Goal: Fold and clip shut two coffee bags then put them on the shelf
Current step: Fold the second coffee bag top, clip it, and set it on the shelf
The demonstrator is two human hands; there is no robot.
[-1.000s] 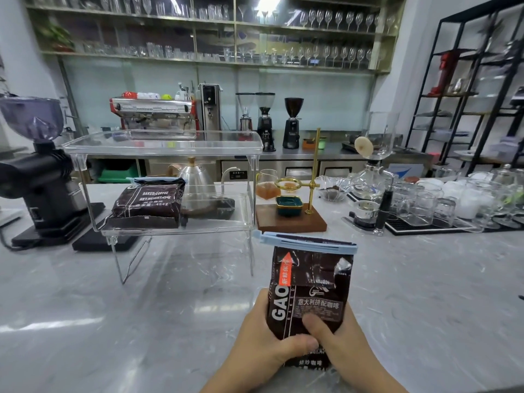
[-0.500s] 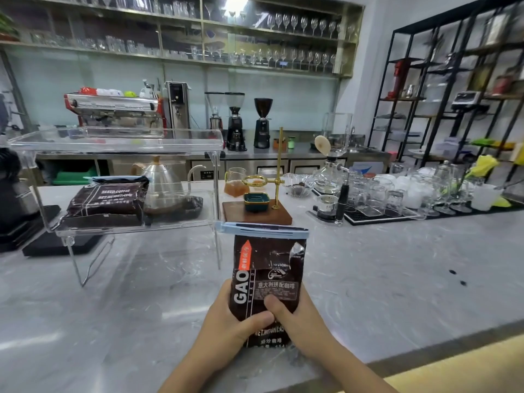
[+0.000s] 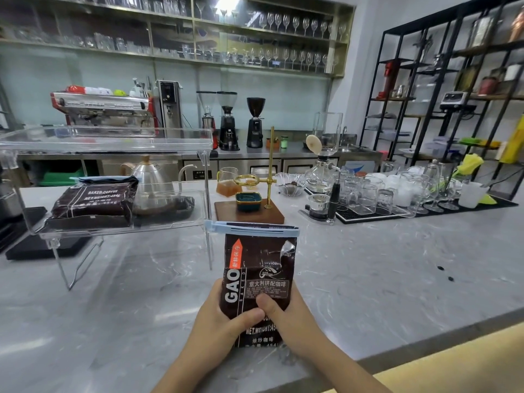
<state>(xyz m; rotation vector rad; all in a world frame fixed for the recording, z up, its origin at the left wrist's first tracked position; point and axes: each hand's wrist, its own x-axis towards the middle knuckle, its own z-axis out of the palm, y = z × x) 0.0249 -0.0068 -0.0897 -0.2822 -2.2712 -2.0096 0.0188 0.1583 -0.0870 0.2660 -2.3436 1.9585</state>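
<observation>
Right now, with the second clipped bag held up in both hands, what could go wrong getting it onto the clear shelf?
The lower tier of the clear shelf is partly taken by the first coffee bag, so the held bag may snag the upright. The blue clip could catch the top tier. The glass pour-over stand stands close by.

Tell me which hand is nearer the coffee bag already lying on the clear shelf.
Left. The left hand grips the near side of the clipped bag; the right hand grips its far side. The shelf bag lies off to the left.
</observation>
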